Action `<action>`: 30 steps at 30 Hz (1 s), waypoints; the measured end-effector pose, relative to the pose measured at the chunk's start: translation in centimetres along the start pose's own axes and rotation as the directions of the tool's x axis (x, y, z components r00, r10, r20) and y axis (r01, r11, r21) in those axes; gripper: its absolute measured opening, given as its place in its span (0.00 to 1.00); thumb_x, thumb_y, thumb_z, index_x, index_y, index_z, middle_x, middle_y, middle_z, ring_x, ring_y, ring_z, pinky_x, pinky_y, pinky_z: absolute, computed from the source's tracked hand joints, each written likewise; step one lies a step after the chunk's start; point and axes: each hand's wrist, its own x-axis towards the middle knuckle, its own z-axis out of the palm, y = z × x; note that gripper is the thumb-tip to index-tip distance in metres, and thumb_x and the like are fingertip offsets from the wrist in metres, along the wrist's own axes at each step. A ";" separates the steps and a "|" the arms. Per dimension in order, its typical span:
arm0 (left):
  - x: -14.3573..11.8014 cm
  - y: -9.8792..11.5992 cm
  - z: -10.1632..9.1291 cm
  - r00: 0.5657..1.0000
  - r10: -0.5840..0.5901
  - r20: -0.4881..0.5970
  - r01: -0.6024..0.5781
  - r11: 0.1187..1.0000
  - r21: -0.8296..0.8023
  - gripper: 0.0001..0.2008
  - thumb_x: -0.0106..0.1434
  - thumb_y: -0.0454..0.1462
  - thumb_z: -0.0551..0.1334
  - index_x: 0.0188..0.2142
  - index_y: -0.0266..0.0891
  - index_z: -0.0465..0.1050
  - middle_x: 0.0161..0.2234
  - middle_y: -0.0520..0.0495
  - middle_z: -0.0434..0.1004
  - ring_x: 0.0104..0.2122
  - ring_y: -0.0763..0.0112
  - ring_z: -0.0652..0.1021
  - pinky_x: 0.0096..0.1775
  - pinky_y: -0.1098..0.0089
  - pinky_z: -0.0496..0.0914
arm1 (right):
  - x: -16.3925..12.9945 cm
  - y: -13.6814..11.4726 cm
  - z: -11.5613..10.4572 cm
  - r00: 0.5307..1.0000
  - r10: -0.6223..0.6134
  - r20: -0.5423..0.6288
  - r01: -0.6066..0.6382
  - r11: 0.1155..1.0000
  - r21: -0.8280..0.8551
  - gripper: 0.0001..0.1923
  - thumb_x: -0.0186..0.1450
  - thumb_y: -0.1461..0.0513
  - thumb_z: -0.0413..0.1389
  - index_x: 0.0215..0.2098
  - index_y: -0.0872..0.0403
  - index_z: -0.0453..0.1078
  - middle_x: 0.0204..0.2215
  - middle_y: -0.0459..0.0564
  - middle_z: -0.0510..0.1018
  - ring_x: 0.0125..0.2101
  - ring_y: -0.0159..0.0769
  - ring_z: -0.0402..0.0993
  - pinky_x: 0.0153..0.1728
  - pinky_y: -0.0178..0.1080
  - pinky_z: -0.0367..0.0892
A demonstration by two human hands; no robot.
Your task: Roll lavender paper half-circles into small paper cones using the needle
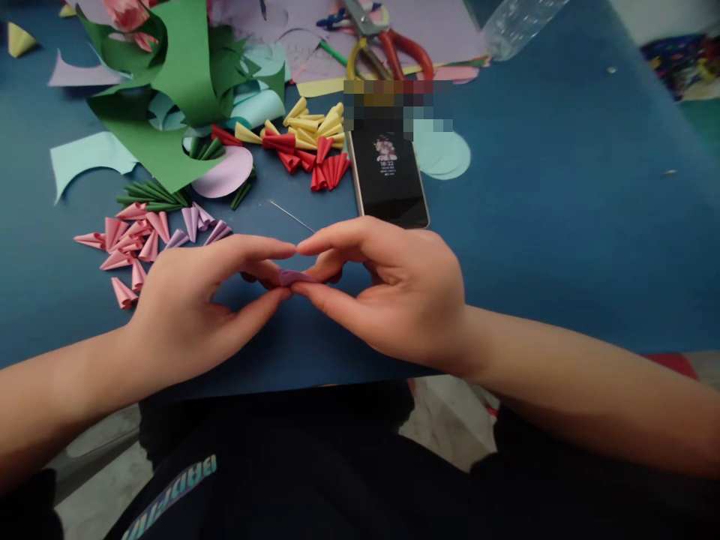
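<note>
Head view: left hand [191, 300] and right hand [394, 289] meet fingertip to fingertip, both pinching a small purple paper piece [295, 277] just above the worktop [562, 225], steadying it; phone [388, 176] lies at twelve o'clock, pink paper cones [132, 244] at ten.

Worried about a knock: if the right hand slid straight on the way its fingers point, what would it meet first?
The left hand: the right hand points at it, fingertips nearly touching over the small purple paper piece.
</note>
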 end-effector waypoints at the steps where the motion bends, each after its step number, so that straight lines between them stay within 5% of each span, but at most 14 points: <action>1: 0.1 0.1 -0.1 1.000 0.005 0.010 -0.005 1.000 0.010 0.19 0.71 0.37 0.72 0.60 0.50 0.83 0.42 0.52 0.93 0.39 0.61 0.91 0.40 0.65 0.83 | 0.0 0.0 -0.2 1.000 -0.017 0.019 0.017 1.000 -0.019 0.15 0.69 0.70 0.71 0.52 0.50 0.80 0.36 0.42 0.91 0.35 0.36 0.90 0.42 0.37 0.87; 6: 0.7 0.8 -0.7 0.995 -0.092 0.033 0.096 0.986 -0.135 0.15 0.69 0.36 0.73 0.54 0.51 0.87 0.42 0.54 0.93 0.38 0.63 0.91 0.32 0.71 0.80 | 0.2 -0.2 -0.8 0.996 -0.026 0.084 0.027 1.000 -0.011 0.13 0.73 0.70 0.67 0.52 0.49 0.84 0.45 0.43 0.93 0.43 0.37 0.93 0.46 0.37 0.87; 12: 1.5 1.1 -0.8 0.951 -0.305 0.053 0.297 0.853 -0.428 0.13 0.65 0.35 0.78 0.49 0.43 0.88 0.38 0.49 0.92 0.38 0.65 0.90 0.41 0.69 0.83 | 0.6 0.4 -0.4 0.995 0.096 -0.022 -0.091 0.983 0.158 0.10 0.76 0.65 0.66 0.55 0.51 0.84 0.47 0.48 0.92 0.47 0.39 0.91 0.51 0.42 0.87; 16: 1.5 0.9 -0.5 0.958 -0.282 0.042 0.270 0.849 -0.454 0.08 0.65 0.36 0.79 0.44 0.46 0.89 0.39 0.51 0.92 0.40 0.64 0.89 0.43 0.68 0.83 | 0.9 1.2 -0.3 0.992 0.093 0.079 -0.106 0.980 0.171 0.08 0.73 0.59 0.72 0.47 0.53 0.84 0.42 0.49 0.90 0.41 0.38 0.88 0.42 0.39 0.85; 19: 1.4 0.8 -0.6 0.974 -0.221 0.044 0.223 0.914 -0.338 0.03 0.68 0.38 0.76 0.41 0.49 0.89 0.37 0.54 0.91 0.36 0.65 0.88 0.38 0.68 0.80 | 0.9 1.4 -0.3 0.994 0.022 0.108 -0.032 0.995 0.096 0.03 0.74 0.63 0.69 0.41 0.55 0.84 0.36 0.48 0.88 0.36 0.34 0.84 0.38 0.37 0.80; 25: 1.2 0.8 -1.2 0.999 0.024 0.022 -0.021 0.993 -0.119 0.06 0.74 0.37 0.71 0.42 0.49 0.90 0.38 0.51 0.92 0.35 0.64 0.89 0.39 0.67 0.79 | 0.9 1.0 -0.7 0.990 -0.057 0.127 0.050 0.997 0.058 0.06 0.75 0.66 0.67 0.37 0.54 0.81 0.34 0.47 0.87 0.35 0.33 0.83 0.39 0.38 0.77; 30: 1.1 1.2 -1.6 0.996 -0.076 0.050 0.085 0.976 -0.201 0.06 0.74 0.40 0.71 0.41 0.52 0.90 0.34 0.55 0.90 0.31 0.64 0.86 0.32 0.64 0.78 | 1.2 0.7 -0.9 0.986 -0.005 0.166 -0.020 0.989 0.149 0.07 0.75 0.62 0.67 0.37 0.52 0.79 0.33 0.46 0.86 0.33 0.34 0.81 0.37 0.38 0.76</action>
